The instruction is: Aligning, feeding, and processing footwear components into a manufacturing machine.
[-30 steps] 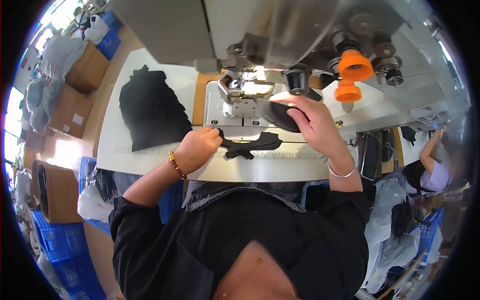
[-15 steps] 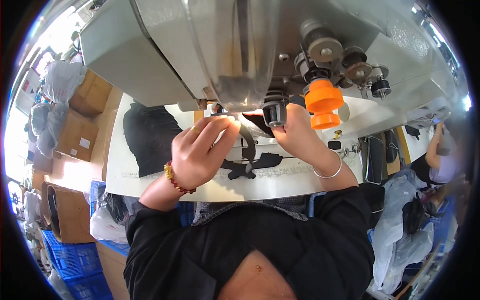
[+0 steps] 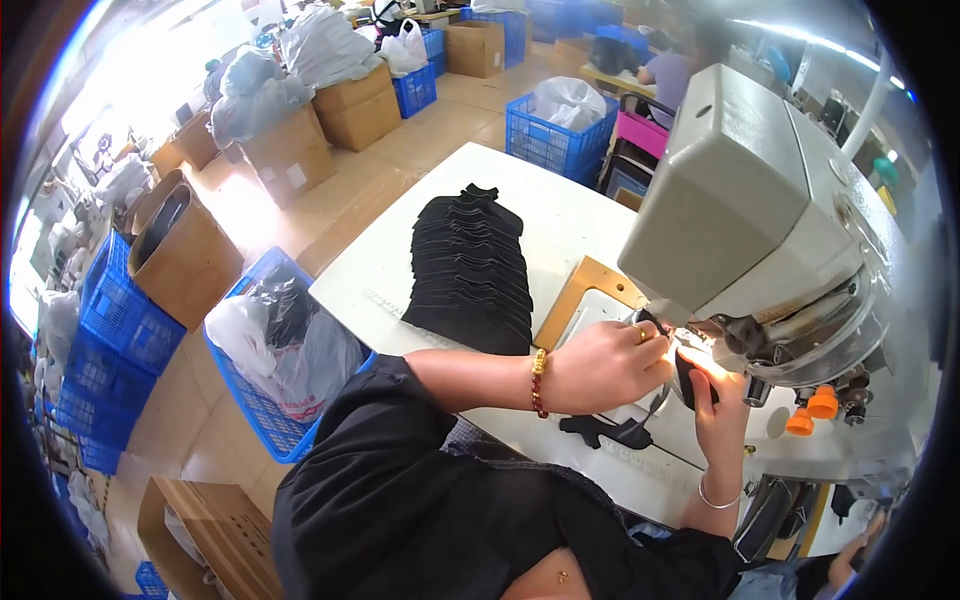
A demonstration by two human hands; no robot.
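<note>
The head view is turned left, placing the sewing machine (image 3: pixel 735 200) at the right. The left hand (image 3: pixel 612 366) is off the small black piece (image 3: pixel 622 433), close beside the right hand (image 3: pixel 722 410). A blue crate (image 3: pixel 545 150) beyond the table (image 3: pixel 570 218) is now visible.

The machine head (image 3: pixel 725 190) is covered with painted metal, smooth and softly shining, while its orange knobs (image 3: pixel 822 402) seem to be made of plastic. The tabletop (image 3: pixel 565 225) is finished smooth, with a slight gloss. A matt, cloth-like surface is shown by the stacked black pieces (image 3: pixel 470 275). The board with holes (image 3: pixel 569 303) appears to be cut from wood. The nearest blue crate (image 3: pixel 243 385) is moulded of plastic, and light is reflected by the glossy floor (image 3: pixel 435 140).
</note>
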